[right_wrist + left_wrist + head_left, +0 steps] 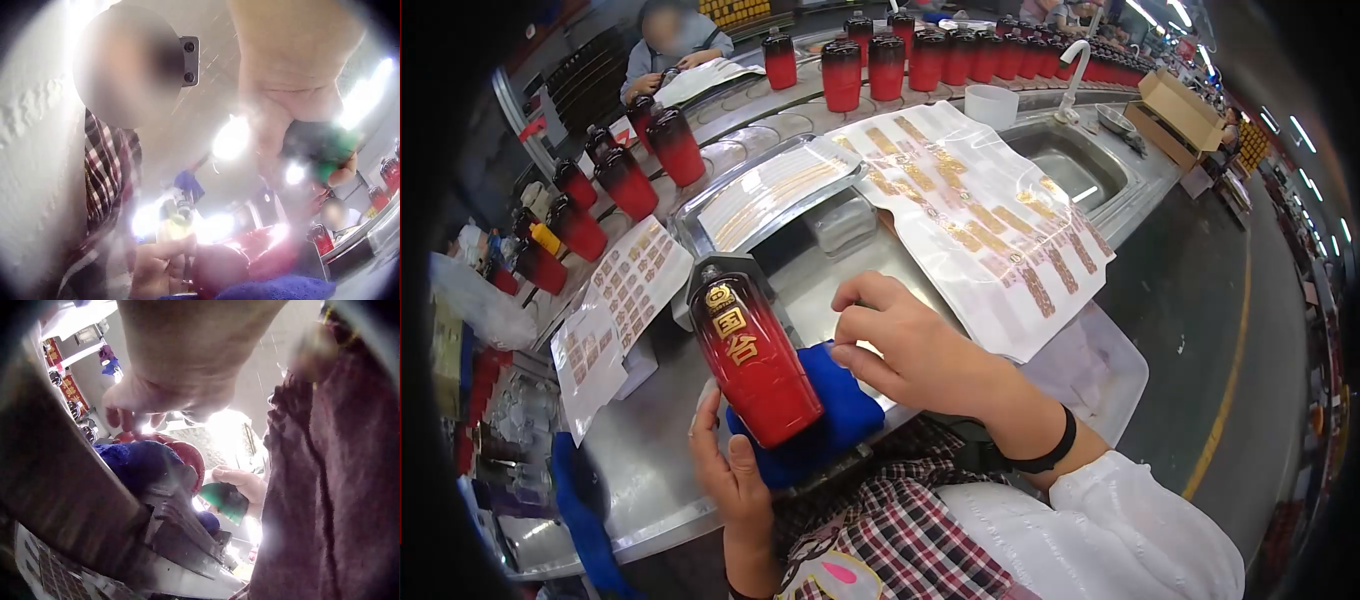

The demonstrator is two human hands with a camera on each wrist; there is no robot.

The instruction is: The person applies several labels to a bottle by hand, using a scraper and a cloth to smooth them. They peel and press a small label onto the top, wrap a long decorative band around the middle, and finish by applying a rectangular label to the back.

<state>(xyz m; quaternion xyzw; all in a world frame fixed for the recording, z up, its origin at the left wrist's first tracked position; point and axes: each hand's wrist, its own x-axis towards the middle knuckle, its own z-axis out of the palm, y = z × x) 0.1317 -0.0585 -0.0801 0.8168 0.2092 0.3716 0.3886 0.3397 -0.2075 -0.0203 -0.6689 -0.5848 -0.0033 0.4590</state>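
Note:
A red bottle shading to black at the neck, with gold characters on its front, lies tilted on a blue cloth. Its neck end rests in a grey support. My left hand touches the bottle's left side near the base, fingers fairly straight, thumb apart. To the right of the bottle, my right hand hovers with bent fingers. The wrist views show it holding a green-and-dark piece, whose kind I cannot tell; the palm hides it in the head view.
Sheets of gold stickers lie right of the bottle, another sticker sheet left. Behind stands a metal tray of strips. Similar red bottles line the conveyor. A sink is at back right; a person sits opposite.

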